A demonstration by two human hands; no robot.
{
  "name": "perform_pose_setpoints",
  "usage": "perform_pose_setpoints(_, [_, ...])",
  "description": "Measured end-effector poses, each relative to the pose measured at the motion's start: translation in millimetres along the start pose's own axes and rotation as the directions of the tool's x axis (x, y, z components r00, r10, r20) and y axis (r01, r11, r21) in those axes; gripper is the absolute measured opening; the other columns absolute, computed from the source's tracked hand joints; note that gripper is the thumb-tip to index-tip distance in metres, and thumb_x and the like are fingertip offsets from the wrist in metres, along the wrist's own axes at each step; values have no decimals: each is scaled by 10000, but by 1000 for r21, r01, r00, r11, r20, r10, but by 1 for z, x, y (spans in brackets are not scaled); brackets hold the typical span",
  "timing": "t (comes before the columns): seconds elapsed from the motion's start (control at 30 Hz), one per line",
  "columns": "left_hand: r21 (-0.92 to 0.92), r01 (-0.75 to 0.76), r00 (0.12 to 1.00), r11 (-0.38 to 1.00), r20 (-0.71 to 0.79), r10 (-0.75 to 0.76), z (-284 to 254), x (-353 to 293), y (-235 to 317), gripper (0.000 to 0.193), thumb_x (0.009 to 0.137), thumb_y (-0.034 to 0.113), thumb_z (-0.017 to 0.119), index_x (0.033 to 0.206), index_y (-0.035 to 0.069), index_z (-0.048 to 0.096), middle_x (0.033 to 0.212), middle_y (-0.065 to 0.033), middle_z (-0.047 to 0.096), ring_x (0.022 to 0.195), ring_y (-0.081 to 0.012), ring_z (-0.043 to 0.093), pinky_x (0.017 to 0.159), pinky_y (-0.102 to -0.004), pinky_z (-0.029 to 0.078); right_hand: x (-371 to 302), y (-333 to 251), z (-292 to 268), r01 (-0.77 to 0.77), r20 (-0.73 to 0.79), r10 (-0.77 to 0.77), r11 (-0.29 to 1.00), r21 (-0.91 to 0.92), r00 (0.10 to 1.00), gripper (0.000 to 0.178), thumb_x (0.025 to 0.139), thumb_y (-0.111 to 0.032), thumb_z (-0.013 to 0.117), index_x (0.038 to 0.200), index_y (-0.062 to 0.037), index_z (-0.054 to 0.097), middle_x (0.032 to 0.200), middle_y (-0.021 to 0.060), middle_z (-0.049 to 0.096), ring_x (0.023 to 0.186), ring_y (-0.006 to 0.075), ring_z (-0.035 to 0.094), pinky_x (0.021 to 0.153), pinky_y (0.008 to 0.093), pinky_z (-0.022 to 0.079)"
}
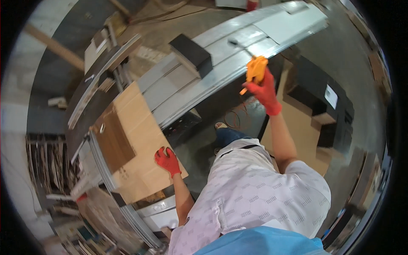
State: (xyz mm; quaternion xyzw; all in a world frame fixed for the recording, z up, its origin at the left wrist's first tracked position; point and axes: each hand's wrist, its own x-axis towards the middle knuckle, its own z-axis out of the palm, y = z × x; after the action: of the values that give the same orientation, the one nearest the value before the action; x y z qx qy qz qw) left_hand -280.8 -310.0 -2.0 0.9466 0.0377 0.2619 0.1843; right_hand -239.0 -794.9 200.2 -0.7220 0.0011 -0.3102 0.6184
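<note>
My left hand [167,161], in a red glove, rests with its fingers apart on the edge of a pale wooden or cardboard sheet [142,146]. A darker brown rectangle [115,142] lies on that sheet. My right hand [266,93], also red-gloved, is raised beside the edge of the long grey metal table [229,59]. Its fingers are closed round an orange hand tool [257,68]; a thin dark part sticks out from it over the tabletop, and its exact kind is unclear.
A black block-shaped piece [192,53] stands on the metal table. To my right, large black pieces [316,91] lie on a brown board [293,127]. An orange hose [236,119] coils on the floor near my foot. Stacked boards [46,163] stand at far left.
</note>
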Motion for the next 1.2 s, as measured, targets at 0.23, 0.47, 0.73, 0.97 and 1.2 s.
perform_pose_setpoints(0.23, [42, 91, 996, 995, 21, -92, -4, -11, -5, 207, 896, 179, 760, 1088, 108, 726, 1154, -152, 683, 1115, -371, 628, 990, -510, 469, 34, 116, -16, -518, -185, 567, 816, 255, 803, 227, 1068, -275, 636, 1212, -117, 562, 916, -11, 616, 719, 92, 587, 614, 265, 497])
perform_pose_setpoints(0.47, [44, 251, 968, 967, 17, -252, -11, -2, -1, 272, 860, 230, 787, 1111, 151, 719, 1148, -121, 658, 1116, -348, 616, 947, -498, 461, 144, 248, 41, -707, -94, 719, 694, 135, 689, 421, 958, -196, 605, 1350, -96, 489, 775, 40, 569, 502, 135, 474, 445, 284, 380])
perform_pose_setpoints(0.73, [59, 125, 981, 990, -159, -114, 9, 7, 0, 97, 758, 160, 727, 801, 91, 674, 838, -122, 682, 827, -364, 660, 725, -498, 514, 246, 533, 33, 216, 305, -43, 798, -563, 951, 450, 1044, -188, 594, 1453, -4, 554, 1305, 162, 685, 1129, 255, 655, 1011, 358, 514])
perform_pose_setpoints(0.97, [184, 407, 913, 895, -47, -406, 9, 13, 20, 182, 925, 255, 732, 1037, 128, 668, 1071, -138, 664, 986, -366, 651, 838, -472, 503, 217, 512, 42, 4, 207, 140, 821, -571, 968, 395, 867, -289, 836, 1108, 1, 717, 947, 130, 756, 827, 255, 685, 787, 383, 575])
perform_pose_setpoints(1.2, [163, 474, 880, 865, -43, -474, 2, 26, 30, 144, 915, 233, 730, 946, 104, 673, 929, -118, 671, 901, -351, 651, 777, -473, 500, 224, 520, 38, -609, 419, 588, 787, -100, 692, 153, 934, -179, 735, 1008, -46, 752, 837, 144, 725, 732, 281, 664, 632, 413, 540])
